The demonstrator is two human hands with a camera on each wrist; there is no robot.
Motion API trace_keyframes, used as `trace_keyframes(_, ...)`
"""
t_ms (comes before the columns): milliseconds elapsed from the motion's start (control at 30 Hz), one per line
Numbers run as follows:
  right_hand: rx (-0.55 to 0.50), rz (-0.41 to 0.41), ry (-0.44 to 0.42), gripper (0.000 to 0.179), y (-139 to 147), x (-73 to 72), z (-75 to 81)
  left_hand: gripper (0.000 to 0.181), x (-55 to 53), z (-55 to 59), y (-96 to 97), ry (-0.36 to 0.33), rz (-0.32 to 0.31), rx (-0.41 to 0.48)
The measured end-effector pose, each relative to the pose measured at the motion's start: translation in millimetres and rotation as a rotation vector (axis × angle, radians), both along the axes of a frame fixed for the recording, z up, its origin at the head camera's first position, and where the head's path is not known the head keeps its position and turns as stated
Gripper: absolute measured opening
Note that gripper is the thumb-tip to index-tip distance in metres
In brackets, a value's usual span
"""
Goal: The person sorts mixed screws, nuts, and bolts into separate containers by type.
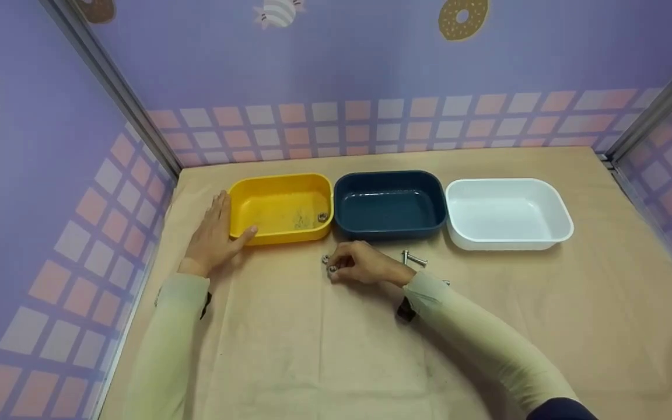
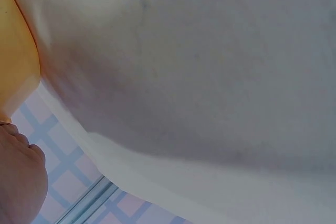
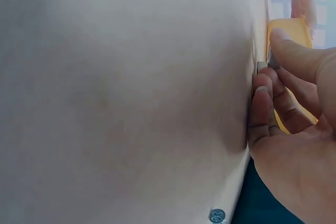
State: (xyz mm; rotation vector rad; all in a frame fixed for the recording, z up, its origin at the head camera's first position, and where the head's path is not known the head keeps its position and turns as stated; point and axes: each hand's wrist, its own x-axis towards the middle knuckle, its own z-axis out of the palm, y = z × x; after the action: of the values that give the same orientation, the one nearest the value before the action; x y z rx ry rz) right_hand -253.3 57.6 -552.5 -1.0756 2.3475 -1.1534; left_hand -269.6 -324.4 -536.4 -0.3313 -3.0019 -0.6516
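**Right hand (image 1: 362,263) pinching a nut (image 1: 332,269) in front of a yellow box (image 1: 286,238)**

A person in pale sleeves (image 1: 167,326) is working at a bench (image 1: 277,350) spread with beige cloth, where three boxes are standing in a row. The right hand's grip is narrow, its thumb and fingers pinching the nut in front of the place where the yellow box is meeting the dark blue box (image 1: 391,234); whether the nut is touching the cloth, one cannot tell. A second nut (image 1: 325,259) is lying just beside the fingertips. The left hand (image 1: 212,236) is resting against the left end of the yellow box, its grip wide, with the fingers lying along the side and the thumb reaching to the front rim.

Inside the yellow box, a third nut (image 1: 322,217) is sitting near the right wall, with dark marks (image 1: 303,219) showing on the floor beside it. The dark blue box, in the middle, is catching light on its glossy floor. The white box (image 1: 505,245) is standing at the right end of the row, its pale floor showing. Metal bolts (image 1: 416,259) are lying on the cloth in front of the dark blue box, near the right wrist, and another piece of metal (image 1: 446,282) is peeking out past the sleeve. Behind the row, a purple wall (image 1: 359,64) is displaying sweets and pink-and-white checks.
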Motion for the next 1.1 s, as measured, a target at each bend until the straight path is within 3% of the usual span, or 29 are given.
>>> trace_keyframes(300,0.011,0.006,-0.007,0.025,-1.9,2.0,10.9,0.106,0.0,-0.2,-0.2,-0.028,0.020,-0.021)
trace_keyframes(533,-0.047,-0.012,-0.031,0.019,-7.6,-0.5,26.3,0.104,-0.6,1.0,0.9,-0.038,0.014,-0.029)
trace_keyframes(800,-0.037,-0.010,-0.017,0.028,-16.8,-5.0,41.5,0.102,-1.9,0.9,0.7,-0.045,0.020,-0.038)
trace_keyframes(1100,-0.055,-0.029,0.037,0.022,-30.6,-13.4,54.7,0.098,-1.9,0.8,1.8,-0.047,0.031,-0.013)
